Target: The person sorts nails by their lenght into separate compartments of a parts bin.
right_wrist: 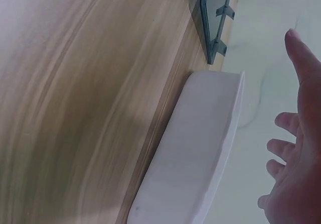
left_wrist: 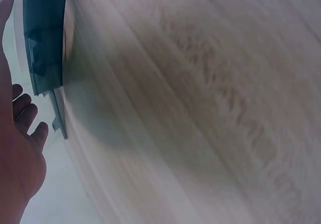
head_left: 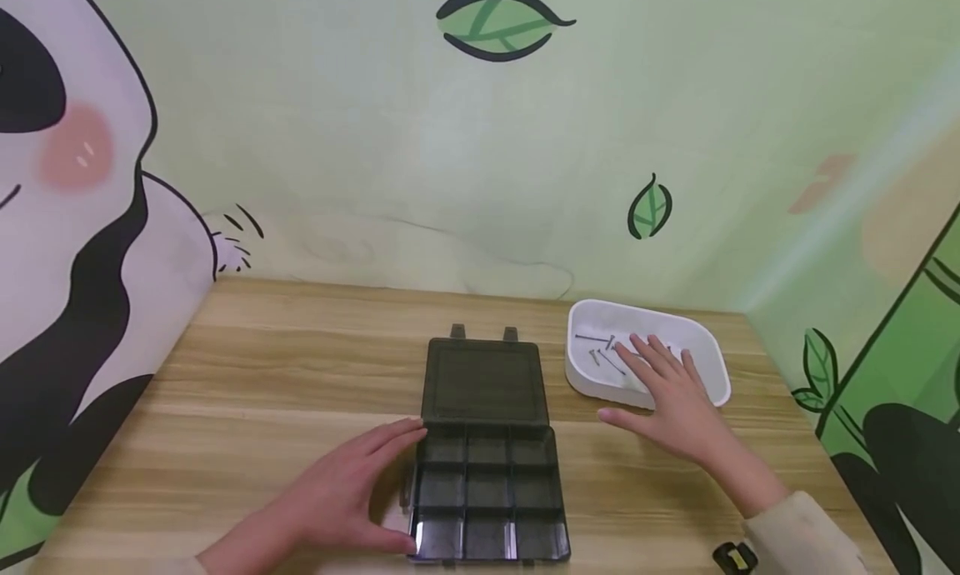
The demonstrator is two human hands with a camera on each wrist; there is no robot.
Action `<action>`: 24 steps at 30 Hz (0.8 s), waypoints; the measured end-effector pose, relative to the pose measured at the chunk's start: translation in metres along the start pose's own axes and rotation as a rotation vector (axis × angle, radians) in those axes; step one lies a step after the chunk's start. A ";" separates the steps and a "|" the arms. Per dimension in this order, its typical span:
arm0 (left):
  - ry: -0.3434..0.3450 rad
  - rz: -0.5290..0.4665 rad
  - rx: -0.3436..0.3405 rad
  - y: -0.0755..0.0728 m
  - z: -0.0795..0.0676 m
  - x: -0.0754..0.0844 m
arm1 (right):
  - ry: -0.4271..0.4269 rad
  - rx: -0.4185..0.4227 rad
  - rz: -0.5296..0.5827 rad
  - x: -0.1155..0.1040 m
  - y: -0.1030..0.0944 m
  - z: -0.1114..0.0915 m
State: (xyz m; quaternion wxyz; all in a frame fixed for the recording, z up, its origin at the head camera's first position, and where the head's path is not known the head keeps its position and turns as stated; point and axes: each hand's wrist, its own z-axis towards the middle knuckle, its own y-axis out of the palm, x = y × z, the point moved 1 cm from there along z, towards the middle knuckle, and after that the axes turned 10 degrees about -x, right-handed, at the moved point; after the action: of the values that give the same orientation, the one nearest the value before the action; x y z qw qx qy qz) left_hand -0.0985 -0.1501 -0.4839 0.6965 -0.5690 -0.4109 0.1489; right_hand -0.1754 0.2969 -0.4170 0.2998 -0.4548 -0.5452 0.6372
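Observation:
A black compartment box (head_left: 487,485) lies on the table with its lid (head_left: 486,383) folded back toward the wall. My left hand (head_left: 337,483) is at the box's left side, thumb and fingers spread apart, fingertips right at its edge. In the head view the box's compartments look bare. To the right stands a white tray (head_left: 645,393) holding several screws (head_left: 611,360). Over the tray's front rim hovers my right hand (head_left: 671,404), fingers spread and holding nothing. The hand hides part of the tray's inside. In the right wrist view the tray's wall (right_wrist: 185,143) shows below the fingers.
The wooden table (head_left: 285,350) meets a painted wall (head_left: 375,142) behind the box and tray. Two latches (head_left: 511,334) stick out from the lid's far edge. A dark wrist strap with a buckle (head_left: 735,558) is near the right sleeve (head_left: 802,533).

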 end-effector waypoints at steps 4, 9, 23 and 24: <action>0.003 -0.012 0.018 0.005 0.001 0.000 | -0.006 -0.009 0.012 -0.002 -0.002 0.004; -0.019 -0.022 0.013 0.010 0.002 0.000 | -0.010 -0.027 0.018 -0.004 -0.003 0.007; -0.074 -0.064 -0.008 0.016 -0.004 0.000 | -0.071 -0.094 0.086 -0.002 -0.018 0.031; -0.075 -0.066 -0.009 0.017 -0.004 0.000 | -0.072 -0.102 0.096 -0.002 -0.019 0.032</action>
State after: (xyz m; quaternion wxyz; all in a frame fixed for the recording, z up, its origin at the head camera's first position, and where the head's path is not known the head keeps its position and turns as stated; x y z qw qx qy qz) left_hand -0.0916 -0.1478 -0.4995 0.6825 -0.5523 -0.4560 0.1454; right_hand -0.2062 0.2859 -0.3980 0.2256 -0.4719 -0.5647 0.6384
